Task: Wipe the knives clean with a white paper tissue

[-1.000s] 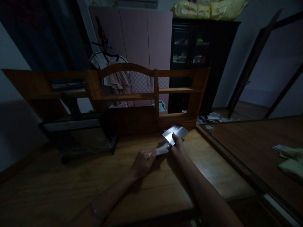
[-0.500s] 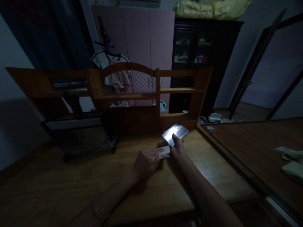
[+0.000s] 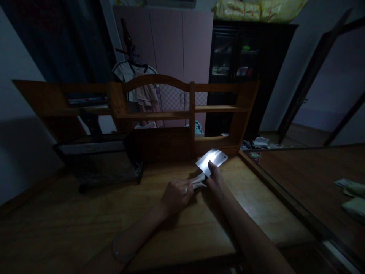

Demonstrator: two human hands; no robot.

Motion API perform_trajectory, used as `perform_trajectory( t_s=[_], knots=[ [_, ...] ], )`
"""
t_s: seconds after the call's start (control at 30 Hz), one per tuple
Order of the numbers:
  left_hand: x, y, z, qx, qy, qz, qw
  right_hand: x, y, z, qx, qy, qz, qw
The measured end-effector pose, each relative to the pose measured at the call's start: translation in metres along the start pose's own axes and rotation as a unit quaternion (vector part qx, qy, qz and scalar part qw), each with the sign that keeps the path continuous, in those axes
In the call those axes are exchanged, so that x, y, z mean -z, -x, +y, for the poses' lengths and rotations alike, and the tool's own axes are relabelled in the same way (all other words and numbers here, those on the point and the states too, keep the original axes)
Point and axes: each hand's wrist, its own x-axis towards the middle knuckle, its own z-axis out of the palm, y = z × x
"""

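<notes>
A shiny cleaver (image 3: 210, 159) with a hole near its far corner is held over the wooden desk, its broad blade pointing up and right. My right hand (image 3: 215, 179) grips the blade near its lower edge, thumb flat on the bright face. My left hand (image 3: 176, 195) is closed on a folded white tissue (image 3: 198, 180), which lies against the handle end of the cleaver. Tissue and fingers hide most of the handle. A bracelet circles my left wrist.
The desk (image 3: 137, 224) has a wooden shelf rack (image 3: 159, 116) along its back. A dark-framed object (image 3: 99, 160), partly wrapped in plastic, stands at left. Right of the desk's raised edge is a brown surface (image 3: 308, 171) with pale cloth-like items (image 3: 355, 196).
The tissue has changed shape near the cleaver, its loose ends now parted. Both hands keep nearly the same place, and the whole view has shifted slightly.
</notes>
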Motion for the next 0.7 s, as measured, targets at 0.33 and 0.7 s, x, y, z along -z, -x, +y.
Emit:
perform_trajectory(
  t_s=[0.33, 0.7],
  knots=[
    [0.004, -0.008, 0.011, 0.016, 0.071, -0.069, 0.995, -0.001, 0.005, -0.001, -0.034, 0.027, -0.012, 0.999],
    [-0.002, 0.009, -0.012, 0.053, 0.085, 0.062, 0.993, 0.004, 0.002, 0.000, -0.020, -0.006, -0.009, 1.000]
  ],
)
